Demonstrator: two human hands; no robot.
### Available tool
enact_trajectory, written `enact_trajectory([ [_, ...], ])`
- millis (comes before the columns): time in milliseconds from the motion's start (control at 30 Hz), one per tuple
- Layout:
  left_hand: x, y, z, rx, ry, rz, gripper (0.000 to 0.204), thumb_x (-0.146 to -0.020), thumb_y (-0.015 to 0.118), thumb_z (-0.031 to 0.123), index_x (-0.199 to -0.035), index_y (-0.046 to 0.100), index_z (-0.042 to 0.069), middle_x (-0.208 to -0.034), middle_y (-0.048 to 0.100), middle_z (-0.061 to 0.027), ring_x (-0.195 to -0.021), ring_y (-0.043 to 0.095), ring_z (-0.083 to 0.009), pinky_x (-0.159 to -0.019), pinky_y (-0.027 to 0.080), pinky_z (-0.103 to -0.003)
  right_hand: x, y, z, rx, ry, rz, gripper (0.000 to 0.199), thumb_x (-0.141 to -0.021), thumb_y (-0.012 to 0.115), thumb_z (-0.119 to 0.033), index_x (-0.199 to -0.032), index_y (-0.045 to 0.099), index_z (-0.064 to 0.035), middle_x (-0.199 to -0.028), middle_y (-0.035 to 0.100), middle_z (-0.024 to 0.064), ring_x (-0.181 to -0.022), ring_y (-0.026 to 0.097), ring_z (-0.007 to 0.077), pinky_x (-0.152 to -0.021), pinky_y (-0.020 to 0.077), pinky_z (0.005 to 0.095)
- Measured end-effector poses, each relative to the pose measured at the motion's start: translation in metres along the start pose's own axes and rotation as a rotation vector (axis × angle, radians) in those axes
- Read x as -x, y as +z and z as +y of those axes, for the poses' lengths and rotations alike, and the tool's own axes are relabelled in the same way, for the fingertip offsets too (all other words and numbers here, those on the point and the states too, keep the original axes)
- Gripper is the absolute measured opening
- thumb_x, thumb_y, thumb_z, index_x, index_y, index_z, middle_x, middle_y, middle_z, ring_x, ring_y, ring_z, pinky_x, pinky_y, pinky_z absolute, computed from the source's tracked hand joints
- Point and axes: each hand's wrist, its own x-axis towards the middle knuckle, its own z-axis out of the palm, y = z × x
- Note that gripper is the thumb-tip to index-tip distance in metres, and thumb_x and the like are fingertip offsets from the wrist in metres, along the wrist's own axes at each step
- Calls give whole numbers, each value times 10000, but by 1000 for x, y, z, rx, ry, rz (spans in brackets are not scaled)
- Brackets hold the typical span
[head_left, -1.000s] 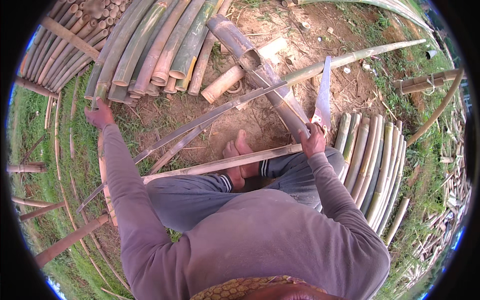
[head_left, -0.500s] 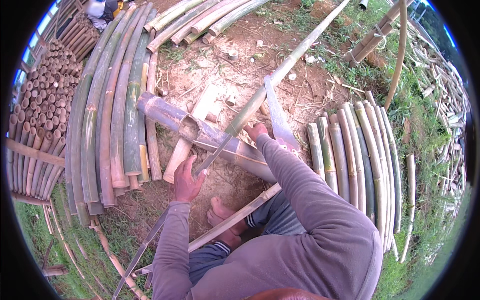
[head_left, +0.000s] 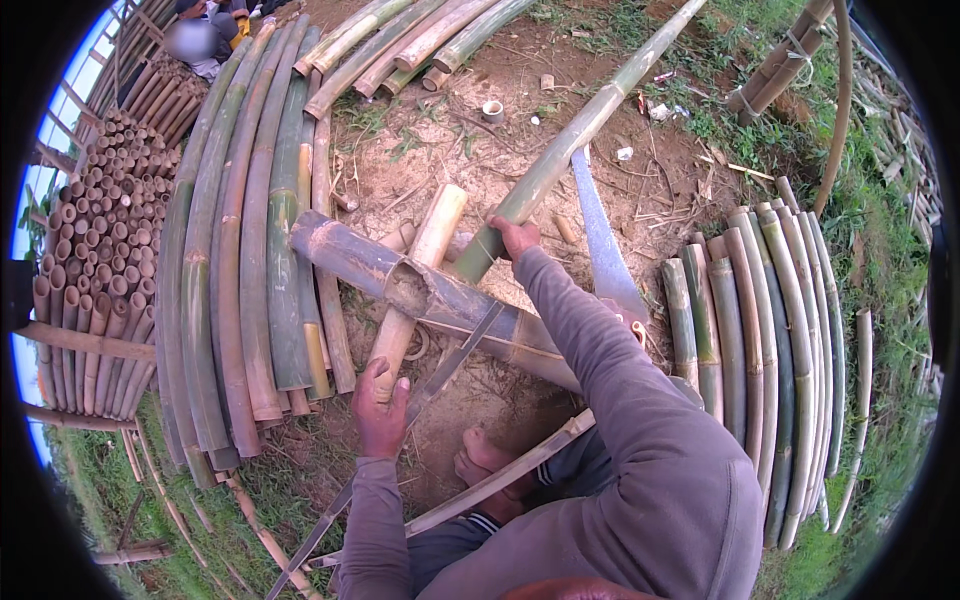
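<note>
My right hand (head_left: 517, 238) is closed around the lower end of a long bamboo pole (head_left: 600, 105), which runs up to the far right. That lower end reaches a thick, dark bamboo trunk (head_left: 345, 245) with a notch cut in its top. My left hand (head_left: 382, 412), thumb and fingers apart, is at the near end of a short, pale bamboo piece (head_left: 437, 222) that crosses beneath the trunk. A long narrow strip (head_left: 450, 368) slants past this hand and over the trunk. Right of my right hand lies a broad metal blade, like a hand saw's (head_left: 603, 235); my arm hides its lower part.
Bamboo poles (head_left: 235, 260) lie side by side on the left, others (head_left: 745, 330) on the right. Stacked bamboo tubes (head_left: 100, 235) stand behind a rail at far left. A person (head_left: 205, 40) is at the top left. My bare feet (head_left: 480, 460) are below the trunk.
My right hand has moved onto the long pole and grips it. My left hand has come lower, to the short piece's near end. The whole view has shifted slightly.
</note>
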Motion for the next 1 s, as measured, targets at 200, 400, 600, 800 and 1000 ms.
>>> enact_trajectory([
  [200, -22, -32, 58, -68, 137, 111, 453, -954, 789, 176, -1335, 636, -18, -1280, 697, -206, -1177, 678, -363, -1032, 534, -467, 73, 19, -71, -235, -10, -264, 653, -892, 815, -344, -1344, 566, 55, -1205, 691, 200, -1014, 757, 329, -962, 633, 458],
  [400, -106, -42, 150, -285, 305, -151, 670, -884, 845, 336, -1385, 592, -31, -1297, 696, -253, -1237, 662, -425, -1057, 519, -477, 244, 53, -33, -341, 141, -549, 571, -969, 779, -204, -1411, 489, 12, -1270, 682, 169, -1120, 725, 322, -994, 611, 486],
  [600, -80, -81, 141, -643, -97, -645, 853, -734, 897, 339, -1439, 532, 27, -1174, 739, -265, -1120, 707, -458, -959, 549, -503, 411, 79, 51, -173, 167, -1031, 513, -905, 824, -196, -1327, 612, 4, -1124, 716, 71, -1028, 691, 215, -884, 554, 376],
  [800, 107, -271, 60, -535, -293, -488, 744, -656, 885, 232, -1333, 599, 118, -1095, 759, -193, -1089, 721, -420, -943, 536, -492, 261, -29, -14, -258, 3, -445, 884, -1072, 511, -565, -1629, 271, 79, -1577, 485, 300, -1426, 528, 380, -1208, 412, 519],
  [1000, 265, -412, 8, -1037, -778, -394, 763, -692, 906, 228, -1391, 602, 254, -1282, 725, -99, -1327, 612, -348, -1248, 261, -650, 161, -24, -103, -723, 109, -419, 822, -987, 693, -499, -1618, 375, -79, -1656, 408, 195, -1544, 369, 401, -1284, 274, 593],
])
